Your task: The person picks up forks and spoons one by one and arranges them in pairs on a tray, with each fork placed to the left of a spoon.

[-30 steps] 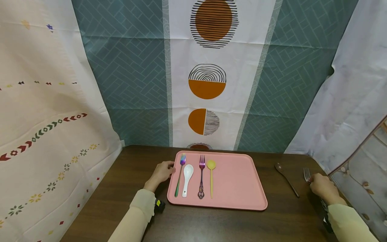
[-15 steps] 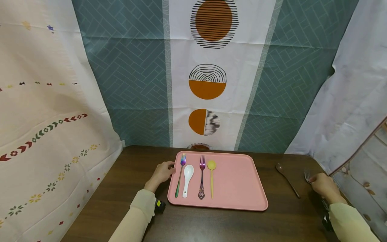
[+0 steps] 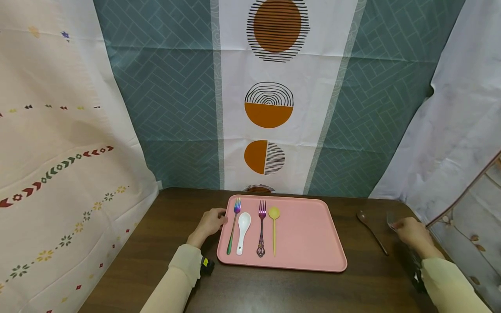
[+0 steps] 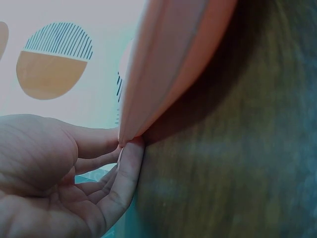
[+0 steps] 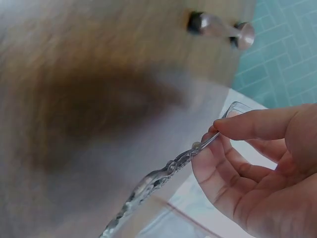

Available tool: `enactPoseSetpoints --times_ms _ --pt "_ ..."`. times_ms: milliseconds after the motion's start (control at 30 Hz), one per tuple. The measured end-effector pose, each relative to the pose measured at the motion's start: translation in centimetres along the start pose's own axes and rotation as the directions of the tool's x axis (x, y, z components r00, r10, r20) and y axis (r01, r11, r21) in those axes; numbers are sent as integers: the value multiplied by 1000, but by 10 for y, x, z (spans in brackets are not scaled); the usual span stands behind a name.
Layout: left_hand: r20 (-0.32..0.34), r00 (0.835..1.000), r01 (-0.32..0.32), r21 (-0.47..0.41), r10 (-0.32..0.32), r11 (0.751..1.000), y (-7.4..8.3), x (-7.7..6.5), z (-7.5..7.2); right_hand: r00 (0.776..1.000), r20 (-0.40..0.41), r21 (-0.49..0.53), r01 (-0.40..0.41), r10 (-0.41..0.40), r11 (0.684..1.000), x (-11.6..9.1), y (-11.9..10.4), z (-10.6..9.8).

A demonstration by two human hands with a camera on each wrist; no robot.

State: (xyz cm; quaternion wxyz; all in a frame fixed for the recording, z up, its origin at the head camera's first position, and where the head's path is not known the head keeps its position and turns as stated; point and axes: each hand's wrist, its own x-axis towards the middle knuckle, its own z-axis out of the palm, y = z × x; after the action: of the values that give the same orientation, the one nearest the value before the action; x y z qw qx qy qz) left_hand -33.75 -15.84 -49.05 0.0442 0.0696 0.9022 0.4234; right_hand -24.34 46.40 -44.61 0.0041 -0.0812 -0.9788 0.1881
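Note:
My left hand (image 3: 211, 221) pinches the left rim of a pink tray (image 3: 305, 234); thumb above and fingers under the edge show in the left wrist view. On the tray lie a rainbow fork (image 3: 235, 217), a white spoon (image 3: 243, 224), a purple fork (image 3: 261, 221) and a yellow spoon (image 3: 274, 215), side by side. Over the table's right end my right hand (image 3: 415, 234) holds a silver fork (image 5: 173, 166) between thumb and fingers near its neck. Its ornate handle trails below the hand in the right wrist view; its tines point away from me in the head view.
A brown spoon (image 3: 371, 232) lies on the dark wooden table (image 3: 250, 289) between the tray and my right hand. Patterned cloths hang at the back (image 3: 176, 100) and on both sides. A black camera (image 3: 206, 266) is strapped to my left wrist.
My right hand has lifted the silver fork from the table and moved slightly left and away from me with it. My left hand and the tray have stayed in place.

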Motion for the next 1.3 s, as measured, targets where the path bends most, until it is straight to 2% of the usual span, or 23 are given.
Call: enactPoseSetpoints --times_ms 233,533,1300 --pt "-2 1000 4 13 -4 1000 1 1 -1 999 -38 23 37 -37 999 4 -15 -2" --pt "-4 1000 23 5 -23 1000 3 0 -1 999 -33 109 14 -11 994 9 -34 2" --pt "1 1000 29 -17 -29 999 1 1 1 993 3 241 115 -119 964 24 -88 26"
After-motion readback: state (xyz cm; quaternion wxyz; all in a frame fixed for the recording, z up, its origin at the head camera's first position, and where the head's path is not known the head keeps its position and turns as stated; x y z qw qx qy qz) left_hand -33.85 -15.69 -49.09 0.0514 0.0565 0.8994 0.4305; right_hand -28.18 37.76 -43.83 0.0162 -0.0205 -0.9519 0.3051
